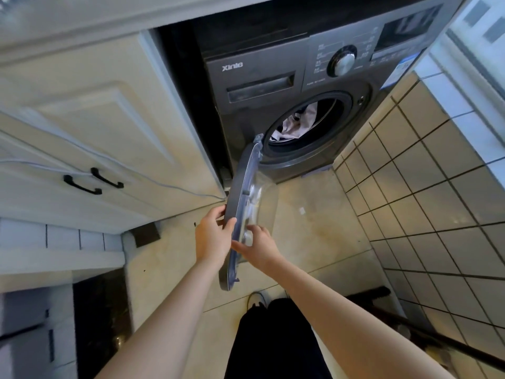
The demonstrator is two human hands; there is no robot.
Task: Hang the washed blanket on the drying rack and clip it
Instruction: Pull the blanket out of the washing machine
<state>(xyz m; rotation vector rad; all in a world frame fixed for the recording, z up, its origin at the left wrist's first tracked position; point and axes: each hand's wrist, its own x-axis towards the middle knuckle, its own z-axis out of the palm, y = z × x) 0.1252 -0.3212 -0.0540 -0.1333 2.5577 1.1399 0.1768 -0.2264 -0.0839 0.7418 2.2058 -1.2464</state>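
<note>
The left hand point(211, 236) pinches the free edge of the washing machine door point(240, 187), thumb on the near rim and fingers curled round the outer face. Just to its right, the right hand point(258, 246) rests on the inner side, thumb along the rim and fingers laid on the clear bulge; it seems to press rather than clasp. The door stands swung out on its hinge, edge-on to the camera. The step in hand looks like opening it fully, best done by guiding the rim in its own arc with the left hand and not leaning weight on it, while the right hand lets go to reach in. To the left, the cream cupboard point(95, 119) with its black handles point(93, 180) stands near the door's swing, so the door probably cannot fold flat back. Further right, the blanket point(296, 123) lies bunched inside the drum, pale folds showing through the round opening of the washing machine point(259, 64). Wet cloth will likely drag on the opening's lip, so it should be gathered before lifting. The tiled wall point(423, 187) closes the right side, leaving only a narrow strip of floor point(314, 214) to step back along. No drying rack or clips are in view.
</note>
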